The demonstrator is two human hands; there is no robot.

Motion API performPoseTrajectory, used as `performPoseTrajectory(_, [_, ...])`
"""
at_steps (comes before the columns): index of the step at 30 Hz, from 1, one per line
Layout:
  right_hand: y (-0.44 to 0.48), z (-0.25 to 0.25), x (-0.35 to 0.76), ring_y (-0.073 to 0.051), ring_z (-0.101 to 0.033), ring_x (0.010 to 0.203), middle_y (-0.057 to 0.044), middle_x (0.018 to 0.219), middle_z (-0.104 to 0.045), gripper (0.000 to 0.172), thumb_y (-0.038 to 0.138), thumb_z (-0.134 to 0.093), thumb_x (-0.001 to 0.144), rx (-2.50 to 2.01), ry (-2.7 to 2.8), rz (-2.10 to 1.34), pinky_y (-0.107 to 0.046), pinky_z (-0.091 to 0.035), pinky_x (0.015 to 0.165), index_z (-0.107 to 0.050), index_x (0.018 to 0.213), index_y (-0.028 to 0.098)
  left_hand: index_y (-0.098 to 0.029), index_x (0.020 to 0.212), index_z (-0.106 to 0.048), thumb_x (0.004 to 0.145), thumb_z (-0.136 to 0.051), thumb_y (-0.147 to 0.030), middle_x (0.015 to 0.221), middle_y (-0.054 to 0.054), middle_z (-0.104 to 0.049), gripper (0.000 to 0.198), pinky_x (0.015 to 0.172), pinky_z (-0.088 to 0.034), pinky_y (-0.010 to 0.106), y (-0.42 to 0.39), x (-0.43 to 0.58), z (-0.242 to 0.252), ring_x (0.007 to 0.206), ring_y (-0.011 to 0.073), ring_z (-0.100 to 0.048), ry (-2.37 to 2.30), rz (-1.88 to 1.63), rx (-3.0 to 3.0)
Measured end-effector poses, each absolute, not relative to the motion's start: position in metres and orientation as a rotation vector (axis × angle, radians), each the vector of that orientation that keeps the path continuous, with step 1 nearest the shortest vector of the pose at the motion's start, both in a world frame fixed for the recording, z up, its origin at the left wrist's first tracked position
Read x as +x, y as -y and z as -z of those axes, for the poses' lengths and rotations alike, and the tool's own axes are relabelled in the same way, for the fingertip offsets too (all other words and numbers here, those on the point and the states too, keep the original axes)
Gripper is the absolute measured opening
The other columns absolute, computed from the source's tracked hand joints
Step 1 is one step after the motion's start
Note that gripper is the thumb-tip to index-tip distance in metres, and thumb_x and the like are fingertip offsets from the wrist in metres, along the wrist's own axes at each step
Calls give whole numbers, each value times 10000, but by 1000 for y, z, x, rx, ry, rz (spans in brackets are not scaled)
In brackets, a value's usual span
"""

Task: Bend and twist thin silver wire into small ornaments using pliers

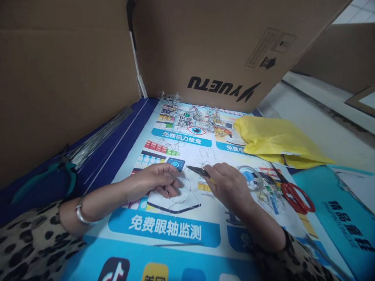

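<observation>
My right hand [230, 185] is wrapped round a pair of needle-nose pliers [198, 171], whose dark pointed jaws aim left and look closed. Palm and fist cover its handles. Opposite the tips, my left hand [159, 181] has its fingers curled in a pinch on a thin wire [189, 191], which bends in loose loops below the pliers. The wire is so fine that its ends cannot be made out. Both hands are just above the printed poster sheet [187, 154].
Cardboard walls [205, 47] stand behind and to the left. Teal-handled pliers [48, 177] and a bundle of straight wires [98, 138] lie left. Rightward are a tape roll [260, 179], red-handled scissors [297, 198], a yellow bag [272, 136] and a teal bag [331, 203]. Tangled wire pieces [212, 119] lie behind.
</observation>
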State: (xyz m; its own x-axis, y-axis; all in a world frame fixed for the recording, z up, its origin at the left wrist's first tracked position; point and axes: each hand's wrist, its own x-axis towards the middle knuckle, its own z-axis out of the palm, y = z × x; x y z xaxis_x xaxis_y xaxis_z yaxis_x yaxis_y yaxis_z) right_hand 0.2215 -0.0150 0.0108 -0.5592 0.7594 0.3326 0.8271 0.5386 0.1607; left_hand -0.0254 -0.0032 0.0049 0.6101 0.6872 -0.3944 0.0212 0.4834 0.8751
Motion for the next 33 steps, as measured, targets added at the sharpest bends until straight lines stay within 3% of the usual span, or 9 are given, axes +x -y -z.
performPoseTrajectory(21, [16,-9,224,-170,-494,710,-38,739,-583,178,289,-502,865,-1356,2584,437,-288,-313,622,-614,941,172,-148,933,-575,805,-554,-183,915,49,-649,135,716,-480,244,1,-29,-9,796,139,-644,-790,-400,1039])
performPoseTrajectory(33, [18,-11,221,-165,-485,704,-38,726,-577,188,304,-493,872,-1357,2583,410,-291,-299,611,-619,919,172,-186,1100,-482,787,-604,-306,970,98,-661,358,733,-461,321,-22,-25,-25,869,209,-637,-716,-210,1289])
